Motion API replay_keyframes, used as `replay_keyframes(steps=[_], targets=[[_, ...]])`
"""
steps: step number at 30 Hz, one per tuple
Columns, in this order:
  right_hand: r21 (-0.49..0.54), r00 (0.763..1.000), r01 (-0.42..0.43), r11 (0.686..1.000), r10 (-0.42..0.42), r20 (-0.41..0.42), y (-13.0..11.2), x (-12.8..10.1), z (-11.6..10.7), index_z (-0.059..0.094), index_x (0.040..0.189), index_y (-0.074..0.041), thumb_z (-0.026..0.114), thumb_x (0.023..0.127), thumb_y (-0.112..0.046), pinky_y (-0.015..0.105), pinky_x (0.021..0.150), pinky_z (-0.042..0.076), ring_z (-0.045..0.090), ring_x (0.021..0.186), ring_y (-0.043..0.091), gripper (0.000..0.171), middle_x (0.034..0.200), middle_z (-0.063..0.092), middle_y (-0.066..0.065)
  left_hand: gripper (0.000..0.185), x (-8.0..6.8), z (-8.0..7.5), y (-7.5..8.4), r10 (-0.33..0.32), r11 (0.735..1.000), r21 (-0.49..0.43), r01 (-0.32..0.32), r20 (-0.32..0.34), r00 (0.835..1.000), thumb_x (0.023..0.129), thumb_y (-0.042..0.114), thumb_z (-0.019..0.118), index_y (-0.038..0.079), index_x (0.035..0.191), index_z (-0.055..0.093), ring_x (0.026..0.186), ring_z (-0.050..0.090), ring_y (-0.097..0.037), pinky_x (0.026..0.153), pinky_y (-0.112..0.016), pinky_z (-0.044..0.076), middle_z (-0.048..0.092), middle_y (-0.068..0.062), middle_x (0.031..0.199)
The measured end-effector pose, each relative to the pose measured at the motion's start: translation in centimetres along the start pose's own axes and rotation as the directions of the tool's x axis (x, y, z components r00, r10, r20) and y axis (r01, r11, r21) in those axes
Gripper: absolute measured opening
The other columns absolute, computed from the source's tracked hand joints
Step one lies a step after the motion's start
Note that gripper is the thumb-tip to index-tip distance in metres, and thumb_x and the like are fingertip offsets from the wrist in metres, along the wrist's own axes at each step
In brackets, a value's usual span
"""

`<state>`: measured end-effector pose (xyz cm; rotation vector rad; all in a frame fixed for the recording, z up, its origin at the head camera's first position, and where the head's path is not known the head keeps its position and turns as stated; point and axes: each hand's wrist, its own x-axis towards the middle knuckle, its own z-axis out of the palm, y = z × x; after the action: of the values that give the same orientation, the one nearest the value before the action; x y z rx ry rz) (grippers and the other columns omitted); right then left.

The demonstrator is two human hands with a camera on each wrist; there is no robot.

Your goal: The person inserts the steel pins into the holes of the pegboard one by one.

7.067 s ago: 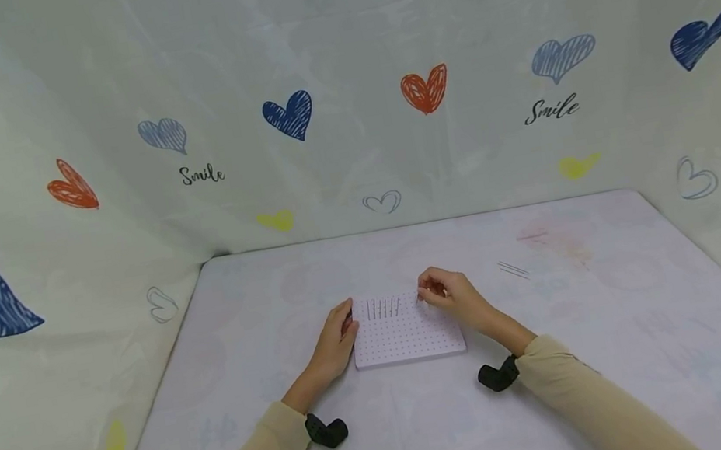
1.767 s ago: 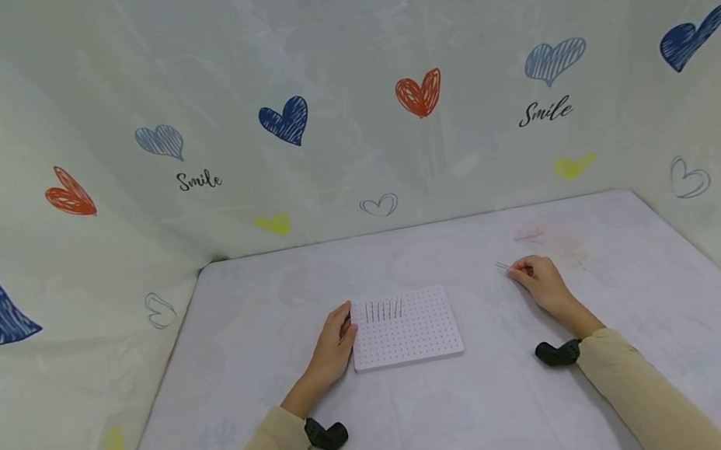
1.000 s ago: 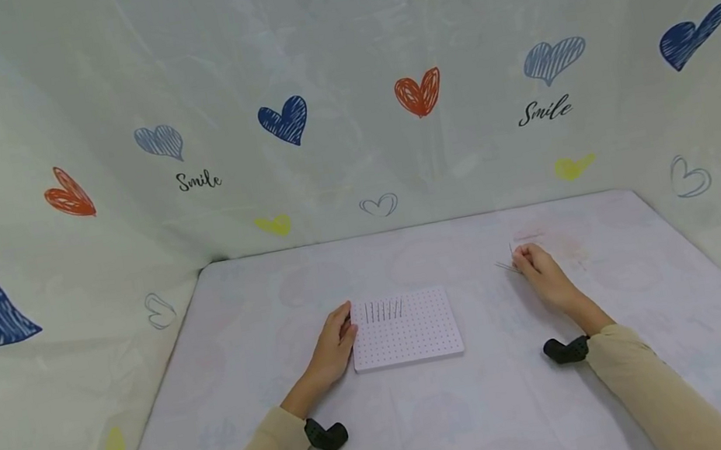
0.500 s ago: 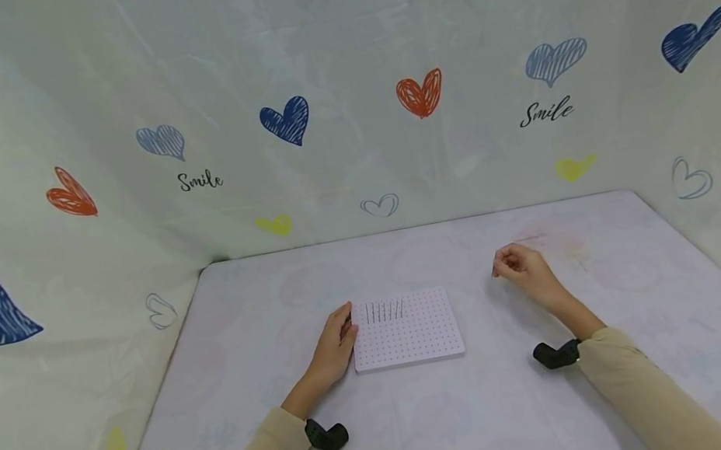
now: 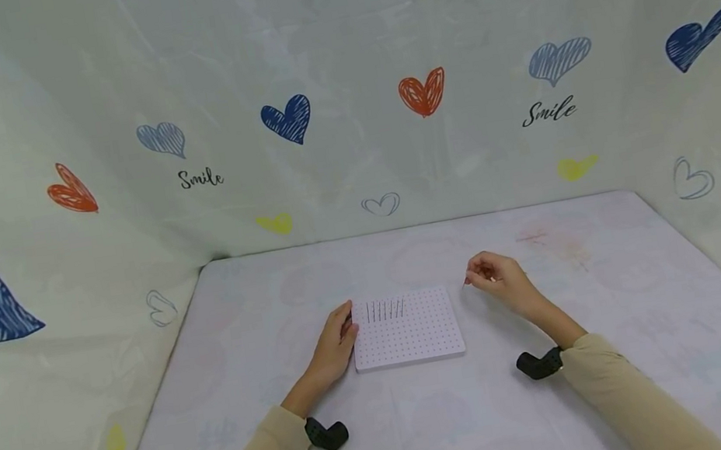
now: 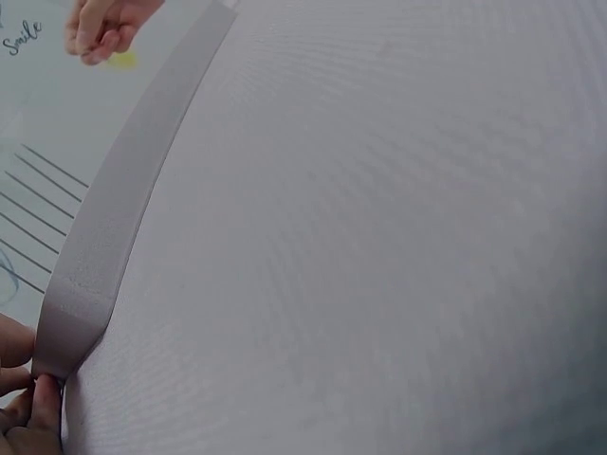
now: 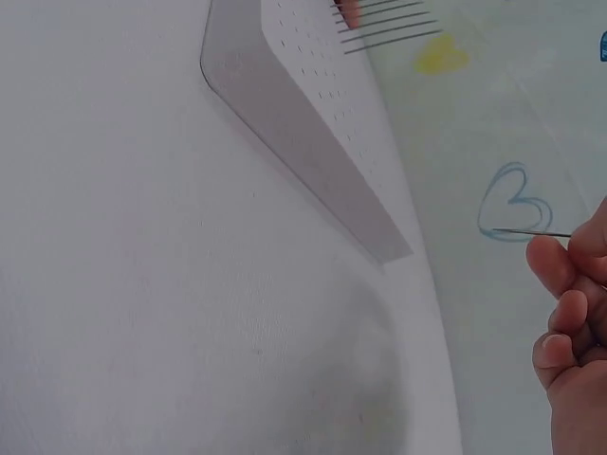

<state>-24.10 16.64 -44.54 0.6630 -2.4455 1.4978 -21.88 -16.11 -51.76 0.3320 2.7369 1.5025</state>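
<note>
A white pegboard [image 5: 408,343] with rows of small holes lies mid-table. Several thin metal needles [image 5: 378,311] stand in a row at its far left part, and in the left wrist view they rise above the board's edge. My left hand [image 5: 332,346] grips the board's left side, thumb and fingers at its corner in the left wrist view. Just right of the board and raised over the table, my right hand [image 5: 503,285] pinches a needle [image 7: 533,232] between thumb and forefinger. Its point sticks out past the fingertips.
The white table [image 5: 407,430] extends around the board on every side. Behind it hangs a pale curtain [image 5: 338,39] printed with hearts and "Smile". Black wrist cameras [image 5: 327,434] sit on both sleeves. The tabletop behind my right hand is hidden.
My right hand lifted a needle from the few lying at right and brought it left towards the board, turning its tip downward. The left hand has stayed on the board's edge.
</note>
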Motion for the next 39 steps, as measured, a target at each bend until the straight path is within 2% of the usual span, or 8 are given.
replay_keyframes(steps=[4, 8, 15, 20, 25, 31, 39], targets=[[-0.005, 0.999, 0.043, 0.999, -0.043, 0.011, -0.4, 0.1, 0.9, 0.061, 0.089, 0.010, 0.061, 0.089, 0.015, 0.020, 0.056, 0.040, 0.050, 0.066, 0.014, 0.005, 0.080, 0.067, 0.023, 0.052, -0.1, -0.2, 0.0, 0.020, 0.999, -0.028, -0.019, 0.009, 1.000, 0.106, 0.005, 0.046, -0.008, 0.152, 0.028, 0.142, 0.035, -0.035, 0.115, -0.046, 0.032, 0.032, -0.024, 0.154], [-0.022, 0.998, 0.056, 0.998, -0.055, 0.025, -0.6, 0.3, 1.9, 0.061, 0.089, 0.010, 0.063, 0.088, 0.014, 0.020, 0.057, 0.039, 0.048, 0.067, 0.013, 0.005, 0.076, 0.063, 0.016, 0.051, -0.1, -0.2, 0.0, 0.028, 0.999, -0.023, -0.028, 0.016, 0.999, 0.106, 0.005, 0.046, -0.009, 0.152, 0.028, 0.141, 0.036, -0.035, 0.114, -0.046, 0.032, 0.033, -0.025, 0.154], [-0.025, 0.997, 0.030, 0.999, -0.028, 0.071, 2.3, 1.0, 4.3, 0.062, 0.091, 0.005, 0.066, 0.091, 0.006, 0.023, 0.058, 0.037, 0.045, 0.069, 0.013, 0.004, 0.078, 0.061, 0.006, 0.051, -0.1, -0.2, 0.0, 0.022, 0.999, -0.030, -0.022, 0.020, 1.000, 0.106, 0.006, 0.046, -0.008, 0.152, 0.028, 0.141, 0.035, -0.035, 0.115, -0.046, 0.031, 0.033, -0.025, 0.154], [0.023, 0.993, 0.038, 0.999, -0.040, 0.108, 2.6, 1.5, 5.4, 0.065, 0.093, -0.001, 0.067, 0.092, 0.002, 0.022, 0.060, 0.037, 0.046, 0.071, 0.012, 0.004, 0.078, 0.058, 0.000, 0.052, -0.1, -0.2, 0.1, 0.019, 0.999, -0.029, -0.018, 0.021, 1.000, 0.106, 0.006, 0.046, -0.008, 0.152, 0.028, 0.142, 0.034, -0.035, 0.115, -0.046, 0.031, 0.032, -0.025, 0.154], [0.036, 0.986, 0.068, 0.997, -0.073, 0.149, 2.4, 1.6, 6.6, 0.065, 0.093, -0.003, 0.068, 0.093, -0.001, 0.021, 0.059, 0.037, 0.047, 0.071, 0.013, 0.004, 0.077, 0.055, -0.002, 0.051, -0.1, -0.2, -0.1, 0.022, 0.999, -0.024, -0.021, 0.023, 1.000, 0.106, 0.006, 0.046, -0.009, 0.152, 0.028, 0.142, 0.034, -0.035, 0.115, -0.046, 0.031, 0.032, -0.025, 0.154], [0.029, 0.981, 0.103, 0.994, -0.106, 0.165, 1.9, 1.7, 7.5, 0.064, 0.094, 0.000, 0.068, 0.093, -0.002, 0.021, 0.059, 0.038, 0.047, 0.071, 0.011, 0.004, 0.079, 0.055, -0.002, 0.051, -0.1, -0.3, -0.1, 0.029, 0.999, -0.015, -0.029, 0.021, 0.999, 0.106, 0.006, 0.046, -0.009, 0.152, 0.029, 0.141, 0.035, -0.037, 0.114, -0.048, 0.031, 0.033, -0.026, 0.153], [0.021, 0.979, 0.088, 0.996, -0.090, 0.181, 1.7, 1.8, 8.2, 0.064, 0.095, -0.002, 0.068, 0.093, -0.002, 0.021, 0.060, 0.039, 0.047, 0.071, 0.012, 0.004, 0.079, 0.054, -0.002, 0.052, -0.1, -0.4, -0.1, 0.014, 1.000, -0.015, -0.014, 0.022, 1.000, 0.106, 0.008, 0.046, -0.008, 0.152, 0.029, 0.142, 0.035, -0.035, 0.115, -0.046, 0.031, 0.033, -0.024, 0.154]])
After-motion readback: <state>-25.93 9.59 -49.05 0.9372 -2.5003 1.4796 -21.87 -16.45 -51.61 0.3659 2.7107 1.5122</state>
